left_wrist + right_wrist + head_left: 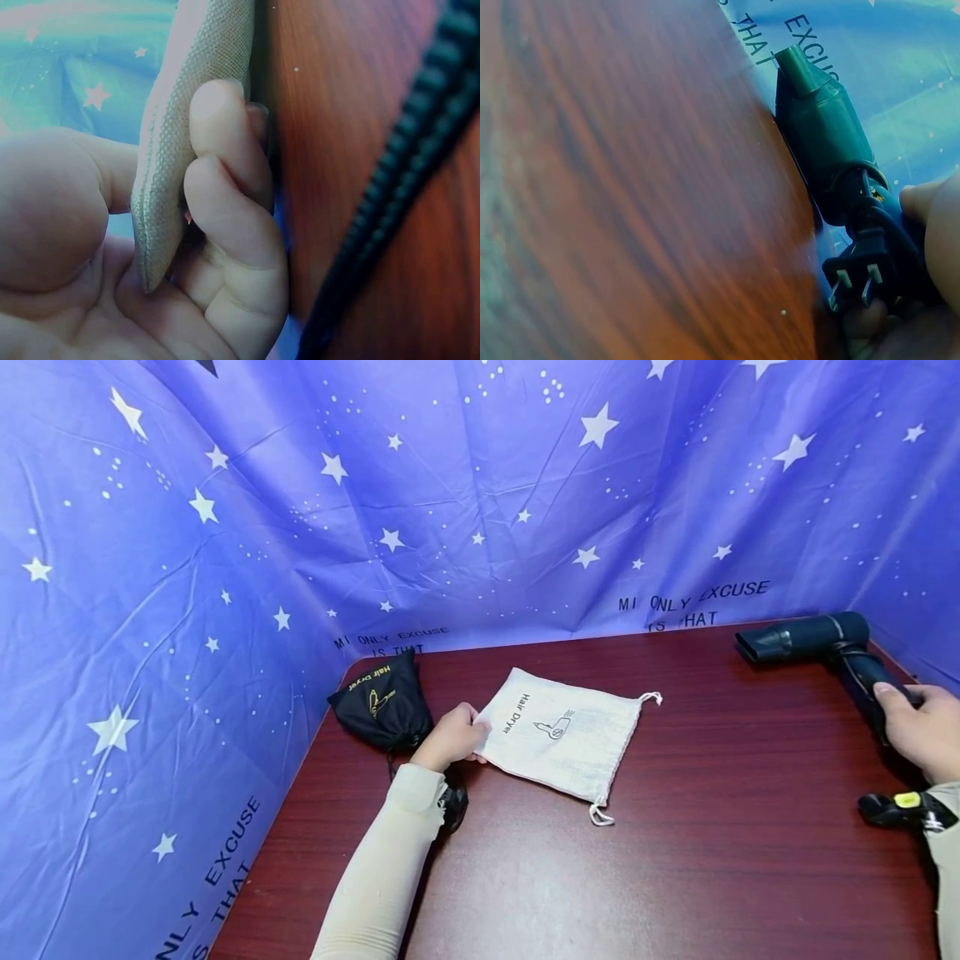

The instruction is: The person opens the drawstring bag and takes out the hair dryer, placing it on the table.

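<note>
A white drawstring bag printed "Hair Dryer" lies flat on the table, its cords toward the right. My left hand pinches the bag's left edge; in the left wrist view the woven cloth sits between thumb and curled fingers. At the table's right side my right hand grips the handle of a dark hair dryer, whose nozzle points left. The right wrist view shows the dryer's cord folded at the handle and its two-pin plug near the fingers.
A black drawstring pouch with yellow "Hair Dryer" print rests just beyond my left wrist at the table's left edge. Blue star-patterned cloth hangs behind and at both sides of the dark red wooden table.
</note>
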The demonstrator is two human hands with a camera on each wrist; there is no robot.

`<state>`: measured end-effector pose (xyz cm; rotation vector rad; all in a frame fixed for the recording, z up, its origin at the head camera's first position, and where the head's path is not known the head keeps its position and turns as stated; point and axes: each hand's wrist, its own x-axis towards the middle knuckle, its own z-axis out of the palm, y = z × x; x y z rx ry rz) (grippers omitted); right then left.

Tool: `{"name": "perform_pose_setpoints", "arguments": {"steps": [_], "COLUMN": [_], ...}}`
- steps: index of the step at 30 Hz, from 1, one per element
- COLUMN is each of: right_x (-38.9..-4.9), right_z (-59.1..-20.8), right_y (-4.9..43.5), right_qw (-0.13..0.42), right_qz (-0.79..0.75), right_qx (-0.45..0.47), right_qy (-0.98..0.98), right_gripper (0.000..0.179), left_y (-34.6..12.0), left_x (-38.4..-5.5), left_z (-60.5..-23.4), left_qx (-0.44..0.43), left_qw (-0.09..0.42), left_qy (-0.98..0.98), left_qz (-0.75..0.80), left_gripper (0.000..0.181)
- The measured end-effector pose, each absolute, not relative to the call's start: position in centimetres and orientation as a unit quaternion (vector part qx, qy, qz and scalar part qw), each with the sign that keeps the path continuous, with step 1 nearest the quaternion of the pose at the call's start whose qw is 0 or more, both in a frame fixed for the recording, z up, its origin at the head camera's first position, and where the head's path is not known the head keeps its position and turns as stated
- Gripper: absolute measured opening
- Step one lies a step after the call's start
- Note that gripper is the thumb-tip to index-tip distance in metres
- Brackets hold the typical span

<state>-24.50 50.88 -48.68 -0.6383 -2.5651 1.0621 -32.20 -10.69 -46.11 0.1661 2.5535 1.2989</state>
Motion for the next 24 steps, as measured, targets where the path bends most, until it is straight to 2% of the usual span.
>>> {"name": "perform_pose_setpoints", "arguments": {"steps": [13,19,21,24], "right_x": [-24.4,-24.7,-24.7,-24.5], "right_z": [-48.9,-48.4,-48.2,-47.4], "right_y": [50.3,50.0,50.0,49.4], "right_qw": [0.135,0.133,0.147,0.185], "right_qz": [0.342,0.38,0.41,0.464], "right_qx": [-0.26,-0.297,-0.315,-0.329], "right_qy": [-0.893,-0.866,-0.843,-0.802], "right_gripper": [0.071,0.072,0.059,0.023], "left_y": [-10.3,-9.8,-9.5,-9.0], "left_x": [-32.1,-31.9,-31.7,-31.1], "left_z": [-45.9,-45.4,-45.1,-44.6], "left_qx": [0.044,0.078,0.083,0.076], "left_qw": [0.137,0.09,0.068,0.045], "left_qy": [0.896,0.945,0.959,0.974], "left_qz": [0.42,0.304,0.264,0.208], "left_gripper": [0.025,0.038,0.045,0.05]}}
